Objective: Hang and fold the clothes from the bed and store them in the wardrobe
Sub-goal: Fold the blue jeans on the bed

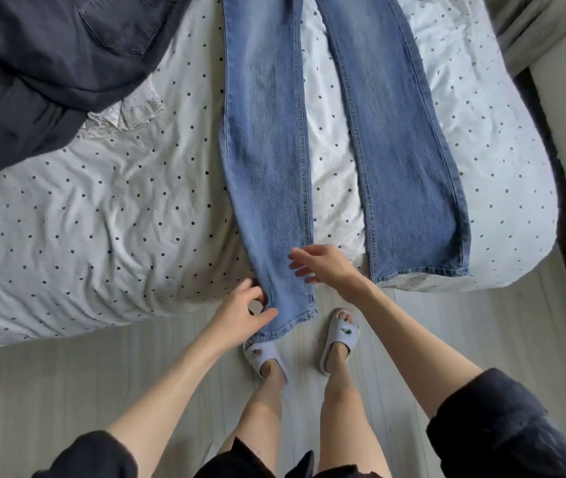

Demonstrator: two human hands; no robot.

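Spotted white bedding point(102, 208) covers the bed, where blue jeans point(268, 132) lie flat, legs apart, beside dark jeans point(50, 63); no label is readable. My left hand point(243, 313) pinches the near leg's hem edge. My right hand point(323, 265) hovers above it, fingers spread, holding nothing.

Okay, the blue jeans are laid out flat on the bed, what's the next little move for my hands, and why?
Probably grip the near leg's hem with the right hand too, then carry that leg across onto the other. The light blue denim jeans lie with legs spread apart on the polka-dot bedsheet; only the left hand pinches the hem's edge, the right hovers open.
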